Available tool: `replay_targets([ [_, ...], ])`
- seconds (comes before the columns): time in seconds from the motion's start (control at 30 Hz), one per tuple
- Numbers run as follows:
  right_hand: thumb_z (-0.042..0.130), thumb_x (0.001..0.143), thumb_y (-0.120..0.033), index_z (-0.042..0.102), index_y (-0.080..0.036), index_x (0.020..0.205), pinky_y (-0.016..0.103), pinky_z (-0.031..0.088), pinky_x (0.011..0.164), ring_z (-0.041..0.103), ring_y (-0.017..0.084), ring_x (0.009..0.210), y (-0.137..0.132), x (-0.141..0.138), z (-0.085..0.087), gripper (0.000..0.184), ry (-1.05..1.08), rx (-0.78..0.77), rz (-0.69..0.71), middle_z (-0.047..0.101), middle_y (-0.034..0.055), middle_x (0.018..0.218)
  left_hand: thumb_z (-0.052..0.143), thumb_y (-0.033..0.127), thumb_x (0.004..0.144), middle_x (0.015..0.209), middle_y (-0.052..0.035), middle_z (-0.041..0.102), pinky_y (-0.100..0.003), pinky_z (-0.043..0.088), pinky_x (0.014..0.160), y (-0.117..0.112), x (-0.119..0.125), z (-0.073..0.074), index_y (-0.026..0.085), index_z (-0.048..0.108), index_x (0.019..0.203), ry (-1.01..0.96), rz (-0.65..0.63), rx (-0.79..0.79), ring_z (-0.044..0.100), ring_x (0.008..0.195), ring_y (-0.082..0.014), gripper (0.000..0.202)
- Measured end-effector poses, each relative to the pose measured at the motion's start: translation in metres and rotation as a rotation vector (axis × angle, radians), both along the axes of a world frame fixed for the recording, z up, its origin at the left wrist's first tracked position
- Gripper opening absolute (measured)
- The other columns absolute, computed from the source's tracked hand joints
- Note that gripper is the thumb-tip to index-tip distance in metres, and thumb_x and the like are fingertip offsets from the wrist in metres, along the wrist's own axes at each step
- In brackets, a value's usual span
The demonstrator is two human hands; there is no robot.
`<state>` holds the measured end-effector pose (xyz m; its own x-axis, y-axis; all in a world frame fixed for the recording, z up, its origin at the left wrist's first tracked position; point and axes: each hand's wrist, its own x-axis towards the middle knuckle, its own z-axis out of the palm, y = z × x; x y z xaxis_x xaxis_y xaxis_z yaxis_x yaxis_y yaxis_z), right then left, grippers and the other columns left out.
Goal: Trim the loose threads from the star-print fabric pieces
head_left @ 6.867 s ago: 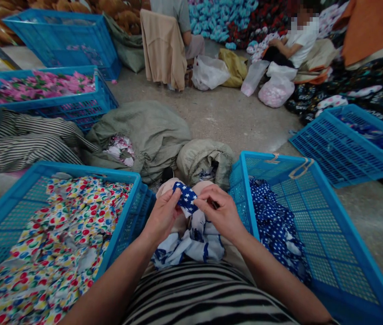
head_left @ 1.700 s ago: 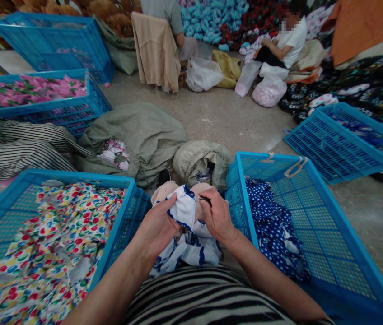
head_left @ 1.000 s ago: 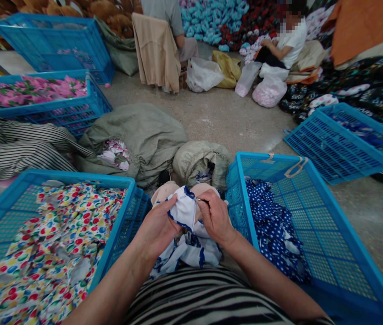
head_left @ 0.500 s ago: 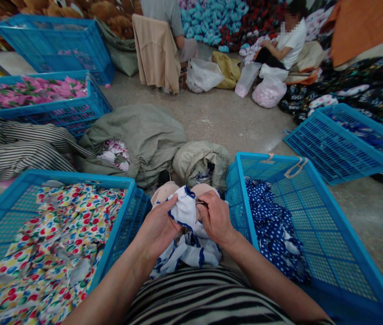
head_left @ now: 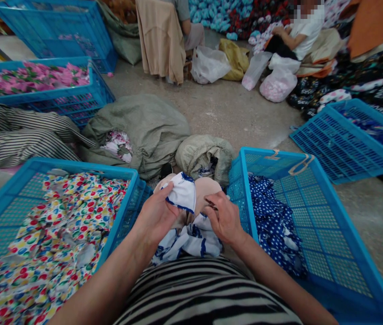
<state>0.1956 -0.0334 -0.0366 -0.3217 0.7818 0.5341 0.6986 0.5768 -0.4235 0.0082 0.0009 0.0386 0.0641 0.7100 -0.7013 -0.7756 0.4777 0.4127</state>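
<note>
My left hand (head_left: 157, 211) pinches a small white cloth piece (head_left: 182, 193) with blue stitched edging, held up above my lap. My right hand (head_left: 225, 217) is closed around small dark thread snips (head_left: 211, 204), whose blades stick out toward the cloth with a gap between. More white cloth pieces (head_left: 189, 241) with blue edges lie heaped on my lap beneath both hands. Part of the snips is hidden inside the right fingers.
At left stands a blue crate (head_left: 123, 174) of colourful dotted fabric; at right, another crate (head_left: 242, 180) holds blue star-print fabric. Ahead lie grey-green sacks (head_left: 154, 122). A person in striped trousers (head_left: 25, 135) sits at left; two other people sit farther back.
My right hand and the snips have drawn away from the white cloth, rightward. The left hand still holds the cloth. The whole view has tilted down slightly.
</note>
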Motion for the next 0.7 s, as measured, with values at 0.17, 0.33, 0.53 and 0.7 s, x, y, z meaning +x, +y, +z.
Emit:
replay_targets([
  [0.17, 0.047, 0.104, -0.028, 0.052, -0.016, 0.114, 0.031, 0.048, 0.069, 0.06, 0.019, 0.081, -0.013, -0.002, 0.001, 0.016, -0.048, 0.075, 0.043, 0.065, 0.0082, 0.092, 0.045, 0.009, 0.101, 0.103, -0.0118, 0.075, -0.025, 0.06, 0.085, 0.003, 0.001, -0.001, 0.008, 0.066, 0.119, -0.02, 0.049, 0.002, 0.073, 0.085, -0.0142, 0.027],
  [0.33, 0.047, 0.105, -0.028, 0.052, -0.017, 0.108, 0.03, 0.043, 0.065, 0.057, 0.018, 0.074, -0.011, -0.009, 0.007, 0.013, -0.064, 0.122, 0.063, 0.063, 0.0055, 0.083, 0.044, 0.009, 0.103, 0.103, -0.0101, 0.075, -0.022, 0.058, 0.083, 0.004, 0.003, 0.002, 0.009, 0.067, 0.112, -0.049, 0.051, -0.007, 0.072, 0.084, -0.0121, 0.025],
  [0.53, 0.052, 0.102, -0.022, 0.053, -0.018, 0.106, 0.031, 0.042, 0.063, 0.055, 0.017, 0.072, -0.007, -0.013, 0.008, 0.006, -0.093, 0.164, 0.079, 0.063, 0.004, 0.08, 0.044, 0.01, 0.103, 0.098, -0.0109, 0.075, -0.025, 0.059, 0.08, 0.003, 0.004, -0.001, 0.008, 0.068, 0.104, -0.024, 0.044, 0.01, 0.072, 0.08, -0.0143, 0.024],
  [0.7, 0.049, 0.102, -0.023, 0.053, -0.019, 0.109, 0.03, 0.043, 0.064, 0.056, 0.016, 0.073, -0.009, -0.008, 0.008, 0.008, 0.004, 0.145, 0.09, 0.062, 0.004, 0.083, 0.044, 0.011, 0.103, 0.1, -0.0123, 0.075, -0.026, 0.06, 0.079, 0.002, 0.003, -0.004, 0.007, 0.069, 0.107, -0.019, 0.033, 0.017, 0.073, 0.083, -0.0153, 0.025],
])
